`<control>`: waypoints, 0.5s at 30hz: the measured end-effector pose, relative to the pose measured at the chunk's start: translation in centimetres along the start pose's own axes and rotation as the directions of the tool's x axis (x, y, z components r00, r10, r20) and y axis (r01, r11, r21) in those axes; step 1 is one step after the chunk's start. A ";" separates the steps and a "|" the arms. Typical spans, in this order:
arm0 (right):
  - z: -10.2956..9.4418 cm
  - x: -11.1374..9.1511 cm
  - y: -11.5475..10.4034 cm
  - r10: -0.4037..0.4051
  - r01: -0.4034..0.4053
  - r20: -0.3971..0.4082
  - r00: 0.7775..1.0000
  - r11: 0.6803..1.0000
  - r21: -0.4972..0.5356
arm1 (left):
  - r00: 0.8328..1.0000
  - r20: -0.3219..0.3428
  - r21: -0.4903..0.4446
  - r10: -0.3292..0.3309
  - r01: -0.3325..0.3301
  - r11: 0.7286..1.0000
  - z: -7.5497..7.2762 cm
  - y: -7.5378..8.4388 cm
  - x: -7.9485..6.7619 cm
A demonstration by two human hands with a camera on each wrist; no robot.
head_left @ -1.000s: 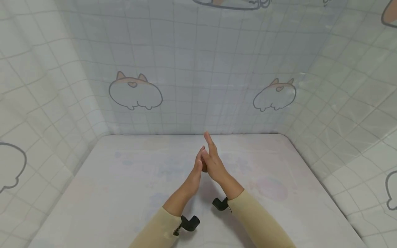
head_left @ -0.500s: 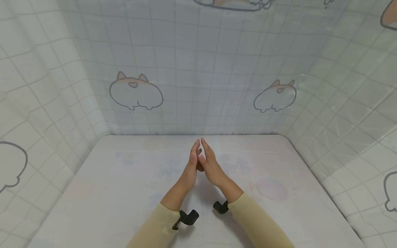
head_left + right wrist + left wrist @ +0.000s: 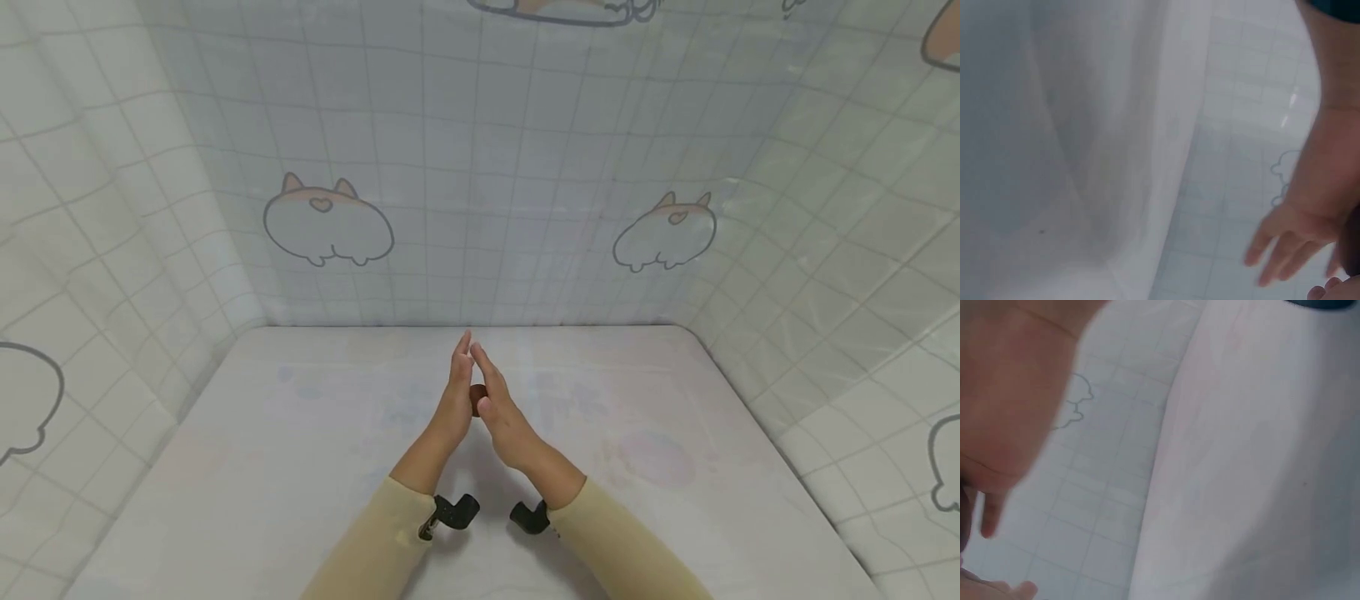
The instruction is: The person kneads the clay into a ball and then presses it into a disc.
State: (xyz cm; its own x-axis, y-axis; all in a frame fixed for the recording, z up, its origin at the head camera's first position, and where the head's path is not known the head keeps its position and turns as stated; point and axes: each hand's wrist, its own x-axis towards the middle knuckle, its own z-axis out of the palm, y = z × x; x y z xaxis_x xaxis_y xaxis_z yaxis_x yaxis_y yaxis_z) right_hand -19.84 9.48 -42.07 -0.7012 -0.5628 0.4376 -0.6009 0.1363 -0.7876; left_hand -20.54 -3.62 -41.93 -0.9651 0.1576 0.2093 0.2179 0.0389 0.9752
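Between the two palms sits a small brown roundish lump (image 3: 477, 400), partly covered; its material I cannot tell. My left hand (image 3: 454, 404) presses it from the left, fingers straight and pointing away from me. From the other side my right hand (image 3: 506, 425) presses against it, also with extended fingers. The fingertips come close together at the top like a tent. In the right wrist view the dark lump (image 3: 1352, 244) shows at the right edge, beside the spread fingers of the right hand (image 3: 1316, 206). The left wrist view shows the left palm (image 3: 1010, 394) close up.
A white table (image 3: 300, 467) with faint pastel prints lies under the hands. Grid-patterned sheeting (image 3: 480, 167) with dog drawings rises behind and at both sides. Black curved pieces (image 3: 459, 511) stick out at both sleeve cuffs.
The palms have slid along each other: the left hand has gone forward, the right hand back towards me. Both have shifted slightly left, and more of the brown lump shows.
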 end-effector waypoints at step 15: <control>-1.7 1.6 -1.0 -0.119 0.114 -0.154 0.981 0.993 -0.043 | 0.991 0.095 0.087 -0.099 0.091 0.992 1.0 -0.4 -1.3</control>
State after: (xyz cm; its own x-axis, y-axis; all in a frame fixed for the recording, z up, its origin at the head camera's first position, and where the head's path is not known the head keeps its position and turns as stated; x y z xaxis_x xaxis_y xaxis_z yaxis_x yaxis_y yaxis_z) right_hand -20.99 9.88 -39.86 -0.6754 -0.4427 0.5898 -0.6926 0.1061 -0.7135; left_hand -19.26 -2.85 -42.65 -0.9637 0.2460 0.1038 0.1410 0.1385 0.9803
